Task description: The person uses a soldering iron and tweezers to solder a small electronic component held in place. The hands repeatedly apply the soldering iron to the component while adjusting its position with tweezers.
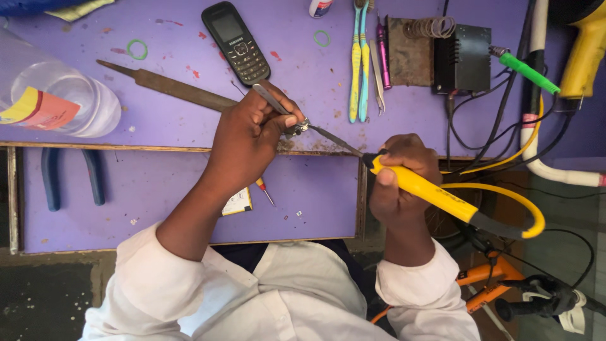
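Observation:
My left hand [249, 136] pinches metal tweezers [270, 99], whose tips grip a small metal part [299, 128] over the purple bench top. My right hand [401, 183] is closed around the yellow handle of a soldering iron [429, 192]. The iron's dark tip [334, 140] reaches left and touches or nearly touches the small part. A yellow cord [524, 208] loops away from the handle's end. White sleeves cover both forearms.
On the purple bench [164, 69] lie a black keypad phone [237, 43], a long metal file [164, 85], two toothbrushes [360, 63], a clear plastic bottle [57, 101] and a black soldering stand [461, 60]. Blue-handled pliers [69, 180] rest in the lower tray. Cables crowd the right.

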Demonstrator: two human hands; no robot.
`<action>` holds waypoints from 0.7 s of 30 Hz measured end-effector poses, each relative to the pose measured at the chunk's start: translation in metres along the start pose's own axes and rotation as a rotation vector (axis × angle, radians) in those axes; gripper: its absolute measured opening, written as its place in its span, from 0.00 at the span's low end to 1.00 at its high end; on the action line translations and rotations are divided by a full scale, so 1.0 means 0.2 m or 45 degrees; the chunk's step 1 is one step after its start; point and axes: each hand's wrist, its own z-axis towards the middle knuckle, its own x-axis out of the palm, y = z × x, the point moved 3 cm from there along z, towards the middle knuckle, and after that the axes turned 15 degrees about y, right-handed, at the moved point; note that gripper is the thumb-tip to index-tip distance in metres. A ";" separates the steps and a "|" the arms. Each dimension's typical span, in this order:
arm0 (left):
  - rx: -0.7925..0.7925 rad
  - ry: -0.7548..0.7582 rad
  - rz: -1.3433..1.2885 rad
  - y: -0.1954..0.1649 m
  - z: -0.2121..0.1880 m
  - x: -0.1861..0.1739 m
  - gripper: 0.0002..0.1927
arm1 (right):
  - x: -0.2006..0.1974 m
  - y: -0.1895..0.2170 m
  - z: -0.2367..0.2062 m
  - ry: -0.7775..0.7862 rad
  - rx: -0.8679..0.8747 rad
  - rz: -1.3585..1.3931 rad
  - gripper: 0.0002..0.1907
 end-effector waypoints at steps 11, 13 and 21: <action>0.041 0.010 -0.096 0.01 0.00 -0.01 0.06 | 0.02 0.00 0.01 -0.028 0.014 0.065 0.18; 0.040 -0.001 -0.067 0.01 0.00 -0.01 0.06 | 0.03 0.00 0.02 -0.018 -0.011 0.027 0.18; 0.056 -0.009 -0.041 0.01 0.00 -0.01 0.06 | 0.02 0.03 0.05 -0.039 0.113 0.063 0.14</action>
